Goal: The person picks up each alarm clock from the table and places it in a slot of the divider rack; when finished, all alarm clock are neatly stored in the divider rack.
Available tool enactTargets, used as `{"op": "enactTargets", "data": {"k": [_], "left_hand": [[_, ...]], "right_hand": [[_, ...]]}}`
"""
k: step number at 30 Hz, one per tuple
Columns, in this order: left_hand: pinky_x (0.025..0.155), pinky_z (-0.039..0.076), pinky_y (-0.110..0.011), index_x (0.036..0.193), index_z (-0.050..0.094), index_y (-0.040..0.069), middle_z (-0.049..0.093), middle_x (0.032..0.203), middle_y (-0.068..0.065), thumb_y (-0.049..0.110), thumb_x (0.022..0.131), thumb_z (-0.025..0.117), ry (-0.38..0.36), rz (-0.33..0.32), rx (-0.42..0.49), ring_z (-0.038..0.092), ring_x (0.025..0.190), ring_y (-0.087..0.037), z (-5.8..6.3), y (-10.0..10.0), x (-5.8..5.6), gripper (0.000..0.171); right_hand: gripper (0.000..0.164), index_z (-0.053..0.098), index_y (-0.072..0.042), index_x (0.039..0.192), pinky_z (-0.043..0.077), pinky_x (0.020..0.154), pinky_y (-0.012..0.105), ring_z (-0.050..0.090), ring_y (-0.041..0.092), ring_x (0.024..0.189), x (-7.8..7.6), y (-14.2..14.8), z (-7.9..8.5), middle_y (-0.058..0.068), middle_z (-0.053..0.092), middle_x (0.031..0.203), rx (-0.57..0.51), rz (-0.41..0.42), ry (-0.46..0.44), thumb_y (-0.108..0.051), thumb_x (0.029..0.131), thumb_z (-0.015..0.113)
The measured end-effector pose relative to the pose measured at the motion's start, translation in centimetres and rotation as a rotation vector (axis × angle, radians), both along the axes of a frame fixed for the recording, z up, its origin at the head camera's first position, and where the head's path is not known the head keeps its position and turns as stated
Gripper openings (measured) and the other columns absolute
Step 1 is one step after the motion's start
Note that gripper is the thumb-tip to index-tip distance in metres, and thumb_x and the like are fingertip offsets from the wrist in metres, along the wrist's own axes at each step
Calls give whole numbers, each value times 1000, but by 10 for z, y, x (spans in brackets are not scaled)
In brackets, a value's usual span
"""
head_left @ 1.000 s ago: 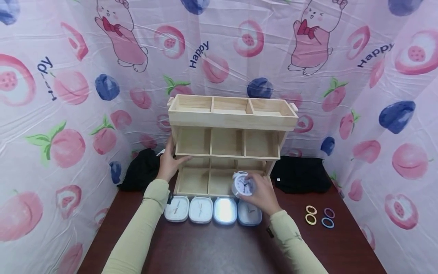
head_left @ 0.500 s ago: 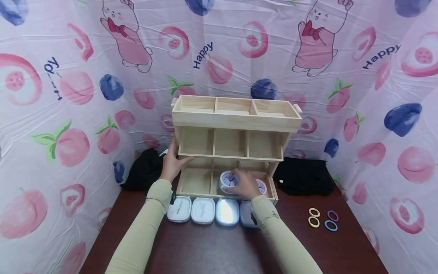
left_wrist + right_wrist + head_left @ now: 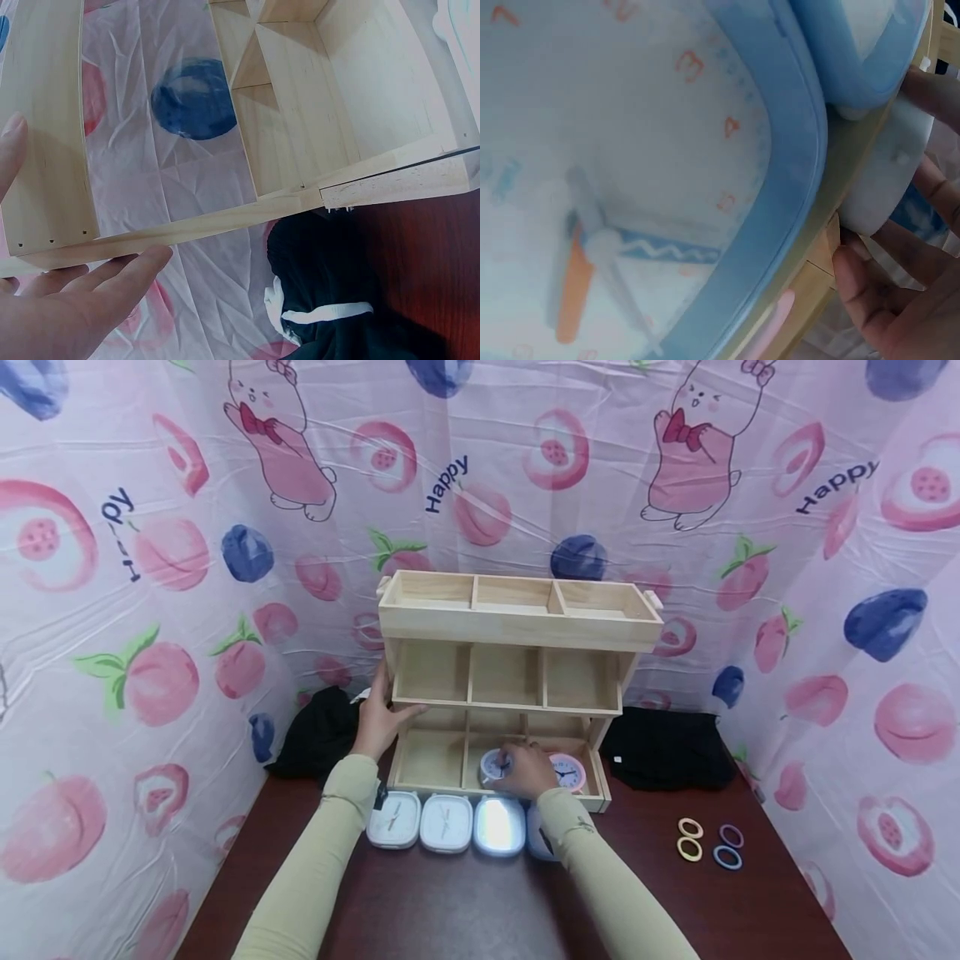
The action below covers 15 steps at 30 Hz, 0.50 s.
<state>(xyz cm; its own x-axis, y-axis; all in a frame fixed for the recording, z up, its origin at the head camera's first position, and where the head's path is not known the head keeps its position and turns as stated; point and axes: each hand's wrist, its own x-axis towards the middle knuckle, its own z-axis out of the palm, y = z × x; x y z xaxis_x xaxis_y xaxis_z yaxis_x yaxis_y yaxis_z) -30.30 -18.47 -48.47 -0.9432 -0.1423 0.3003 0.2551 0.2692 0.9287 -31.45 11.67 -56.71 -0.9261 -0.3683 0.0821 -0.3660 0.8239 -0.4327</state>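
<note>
Right hand (image 3: 527, 770) grips a small round white clock (image 3: 495, 766), fingers curled round its body, inside the middle bottom compartment of the wooden shelf unit (image 3: 517, 627). Not let go yet, as far as pics show. Left hand (image 3: 378, 722), fingers straight, rests on the unit's left side w/ thumb on the middle shelf edge, holding nothing.

Done so far, judging by layout: a pink clock (image 3: 567, 772) already sits in the bottom right compartment. Left: four square clocks (image 3: 446, 821) lie in a row on the bench (image 3: 465, 902) in front of the unit; upper tiers & bottom left compartment hold nothing.

Bench is dark red-brown. Black cloth (image 3: 663, 747) each side of the unit, four hair ties (image 3: 705, 842) at right. Pink fruit-print sheeting (image 3: 150, 568) walls the space.
</note>
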Motion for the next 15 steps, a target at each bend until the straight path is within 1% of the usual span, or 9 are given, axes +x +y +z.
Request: {"op": "enactTargets", "data": {"k": [3,8,10,12,15], "left_hand": [[130,35,-52,173,13,32,31,176,-10,8,87,90,-7,9,-7,34,162,-32,1,1,1,118],[129,37,-51,173,13,34,31,176,-10,10,87,89,-13,20,-29,36,161,-32,1,1,1,117],[129,37,-52,173,13,35,31,176,-11,10,88,89,-18,22,-32,35,161,-32,1,1,1,116],[129,36,-52,173,12,34,32,176,-11,10,88,89,-17,19,-33,35,161,-33,0,1,1,117],[130,36,-51,173,13,33,32,175,-12,9,87,89,-14,10,-15,35,161,-32,0,1,1,118]], "right_hand": [[43,76,-18,95,56,85,44,65,24,91,2,0,1,1,75,95,13,14,18,-43,69,99],[28,81,-12,92,56,90,47,66,25,90,9,4,9,4,77,91,7,30,-12,-29,75,95],[26,81,-10,95,57,92,48,67,26,93,12,7,11,6,77,96,-11,35,-23,-25,78,94],[27,81,-9,100,58,95,49,69,28,100,16,11,11,8,77,104,-28,42,-25,-24,81,92],[29,81,-8,106,58,100,51,69,32,111,24,20,7,12,76,115,-24,50,15,-27,85,90]]}}
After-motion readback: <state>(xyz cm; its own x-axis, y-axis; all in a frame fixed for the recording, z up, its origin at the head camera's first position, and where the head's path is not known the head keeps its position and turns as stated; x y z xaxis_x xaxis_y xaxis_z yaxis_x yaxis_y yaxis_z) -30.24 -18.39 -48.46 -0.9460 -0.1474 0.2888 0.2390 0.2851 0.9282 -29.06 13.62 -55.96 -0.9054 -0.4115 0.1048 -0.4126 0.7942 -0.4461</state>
